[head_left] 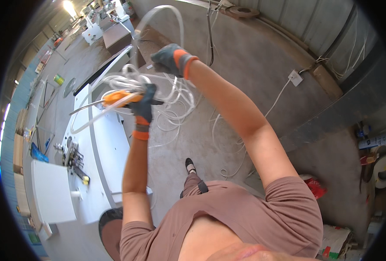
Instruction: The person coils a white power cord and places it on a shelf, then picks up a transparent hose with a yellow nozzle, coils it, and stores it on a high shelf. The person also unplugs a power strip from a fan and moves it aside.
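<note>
My left hand (144,104), in a dark grey glove with an orange cuff, is closed around an orange-handled tool (117,98) with a long thin metal shaft pointing left. A loose bundle of translucent white tubing (130,81) lies against the same hand, with loops drooping on both sides. Higher and to the right, my right hand (169,60) wears a matching glove and is closed on the tubing. One big loop arches above it. The fingertips of the right hand are partly hidden.
A white machine table (108,148) with metal fittings (74,157) stands at my left. A round stool (111,235) is close by my left side. White cable trails over the floor to a wall socket (295,78). Bottles and tape rolls (384,171) lie at the far right.
</note>
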A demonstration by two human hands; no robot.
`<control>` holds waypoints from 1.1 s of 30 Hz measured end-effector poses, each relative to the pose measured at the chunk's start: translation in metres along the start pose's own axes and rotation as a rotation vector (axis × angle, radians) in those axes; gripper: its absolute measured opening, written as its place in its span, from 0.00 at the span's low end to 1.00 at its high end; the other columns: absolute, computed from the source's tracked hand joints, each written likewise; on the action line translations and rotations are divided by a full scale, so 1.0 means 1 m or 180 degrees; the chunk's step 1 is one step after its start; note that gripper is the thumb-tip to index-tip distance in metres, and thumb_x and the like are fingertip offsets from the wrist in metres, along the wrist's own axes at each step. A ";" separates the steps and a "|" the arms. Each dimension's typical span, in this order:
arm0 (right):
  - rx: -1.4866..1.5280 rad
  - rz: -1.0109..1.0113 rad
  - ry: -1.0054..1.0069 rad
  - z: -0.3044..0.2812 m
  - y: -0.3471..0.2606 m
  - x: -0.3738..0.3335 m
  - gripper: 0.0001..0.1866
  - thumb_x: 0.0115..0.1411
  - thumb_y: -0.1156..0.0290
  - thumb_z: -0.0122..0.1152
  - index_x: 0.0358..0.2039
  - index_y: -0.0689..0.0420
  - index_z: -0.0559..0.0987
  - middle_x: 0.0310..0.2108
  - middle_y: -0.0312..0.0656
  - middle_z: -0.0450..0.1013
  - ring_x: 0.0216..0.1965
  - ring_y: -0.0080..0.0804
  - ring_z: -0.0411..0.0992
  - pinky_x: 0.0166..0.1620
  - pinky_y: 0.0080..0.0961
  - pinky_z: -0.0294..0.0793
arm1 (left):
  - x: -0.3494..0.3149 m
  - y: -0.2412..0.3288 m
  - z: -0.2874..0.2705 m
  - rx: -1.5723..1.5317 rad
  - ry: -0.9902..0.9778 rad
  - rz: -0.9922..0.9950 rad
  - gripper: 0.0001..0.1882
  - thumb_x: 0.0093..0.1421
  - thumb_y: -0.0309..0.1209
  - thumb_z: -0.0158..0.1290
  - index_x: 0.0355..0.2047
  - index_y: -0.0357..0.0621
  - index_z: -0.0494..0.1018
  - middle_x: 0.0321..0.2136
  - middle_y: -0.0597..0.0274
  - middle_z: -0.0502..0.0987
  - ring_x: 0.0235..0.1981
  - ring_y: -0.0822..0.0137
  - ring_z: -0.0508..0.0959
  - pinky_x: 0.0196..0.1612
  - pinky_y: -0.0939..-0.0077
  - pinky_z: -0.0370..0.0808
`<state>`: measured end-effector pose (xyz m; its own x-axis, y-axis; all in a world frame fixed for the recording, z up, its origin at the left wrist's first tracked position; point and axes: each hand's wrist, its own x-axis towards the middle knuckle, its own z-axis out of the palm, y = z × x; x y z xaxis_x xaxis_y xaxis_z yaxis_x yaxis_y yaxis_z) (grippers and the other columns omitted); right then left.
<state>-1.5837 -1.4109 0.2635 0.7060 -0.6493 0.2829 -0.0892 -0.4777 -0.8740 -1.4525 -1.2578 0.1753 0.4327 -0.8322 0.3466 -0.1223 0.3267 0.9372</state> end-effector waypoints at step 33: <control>0.0273 -0.0794 0.2498 -0.052 0.266 0.144 0.51 0.58 0.48 0.66 0.71 0.61 0.52 0.65 0.55 0.61 0.65 0.46 0.62 0.67 0.40 0.58 | 0.572 0.072 -0.024 0.2622 -0.0056 0.3244 0.29 0.57 0.34 0.63 0.56 0.36 0.68 0.44 0.53 0.78 0.44 0.62 0.79 0.54 0.69 0.73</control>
<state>-1.5421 -1.6621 0.0926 -0.0006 -0.7697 0.6384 0.0817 -0.6363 -0.7671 -1.1924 -1.7000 0.4399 -0.1886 -0.3834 0.9041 -0.8949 0.4462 0.0025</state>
